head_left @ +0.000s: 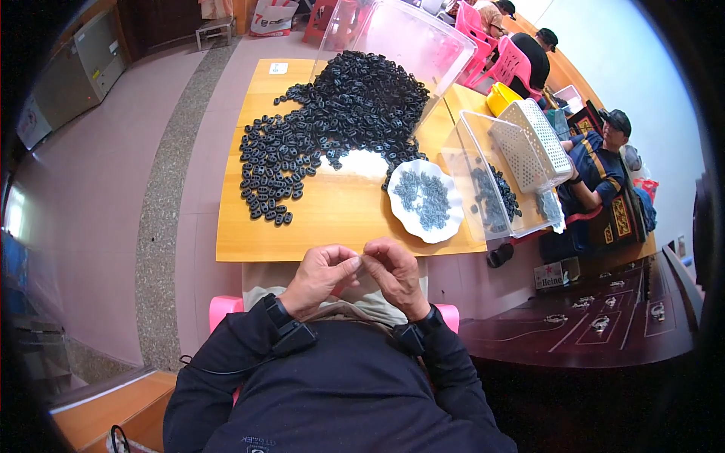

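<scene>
Just off the table's near edge, above my lap, my left hand point(323, 276) and my right hand point(394, 273) meet with thumbs and fingertips pinched together. Whatever lies between the fingertips is too small to make out. Beyond them a large heap of small black oval plastic pieces with holes point(355, 106) spreads over the wooden table point(340, 215). A white scalloped plate point(399, 215) to the right of the heap carries many small clear or greyish pieces point(424, 198).
Behind the heap a big clear plastic bin point(423, 38) lies on its side. At right stand a clear box point(483, 124) with black pieces inside, a white perforated basket point(532, 143) and a yellow basin point(500, 98). Other people point(600, 162) sit on the right.
</scene>
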The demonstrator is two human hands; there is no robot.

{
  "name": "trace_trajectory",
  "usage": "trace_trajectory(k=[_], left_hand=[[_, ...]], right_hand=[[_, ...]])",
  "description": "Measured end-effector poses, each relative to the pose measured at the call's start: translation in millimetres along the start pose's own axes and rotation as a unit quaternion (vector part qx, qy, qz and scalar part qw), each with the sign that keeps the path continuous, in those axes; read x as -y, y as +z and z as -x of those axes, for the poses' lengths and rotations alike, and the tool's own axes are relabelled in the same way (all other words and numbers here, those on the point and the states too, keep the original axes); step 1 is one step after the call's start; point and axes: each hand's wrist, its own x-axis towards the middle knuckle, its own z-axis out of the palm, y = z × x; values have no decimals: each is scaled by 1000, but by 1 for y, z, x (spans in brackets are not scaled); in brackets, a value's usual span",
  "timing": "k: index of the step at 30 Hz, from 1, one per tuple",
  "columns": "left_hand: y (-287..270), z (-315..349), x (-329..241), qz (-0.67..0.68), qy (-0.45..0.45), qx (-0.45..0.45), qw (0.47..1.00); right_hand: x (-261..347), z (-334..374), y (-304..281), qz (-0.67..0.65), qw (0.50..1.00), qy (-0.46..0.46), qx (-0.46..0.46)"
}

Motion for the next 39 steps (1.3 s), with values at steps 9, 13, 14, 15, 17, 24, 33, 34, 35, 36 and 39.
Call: trace_trajectory(k=[9,13,14,15,17,24,33,34,35,36,39], left_hand=[[-2,-1,2,-21,14,-7,1000],[-5,-1,1,-84,19,-8,996],[-5,-1,0,-93,18,-11,995],[-5,-1,0,-93,18,-11,995],[-5,-4,1,-80,41,-3,996],[-3,-1,-3,-80,12,-2,997],[-4,-1,-2,-68,-15,4,998],[-4,-1,-2,-73,-9,4,997],[-3,-1,-2,-78,-2,4,997],[-4,-1,-1,-78,-3,4,997],[-5,-1,2,-81,-12,7,997]], right_hand=[[12,-2,3,-41,994,98,-6],[6,-5,1,-156,977,147,-9],[6,-4,2,-156,977,147,-9],[5,-2,3,-93,989,110,-17],[7,-2,4,-29,997,72,-25],[18,-11,2,270,935,-229,-19],[18,-11,2,304,916,-260,-14],[18,-12,2,315,911,-268,-11],[18,-11,2,314,911,-267,-11],[17,-10,2,303,921,-243,-14],[7,-9,0,215,964,-158,-21]])
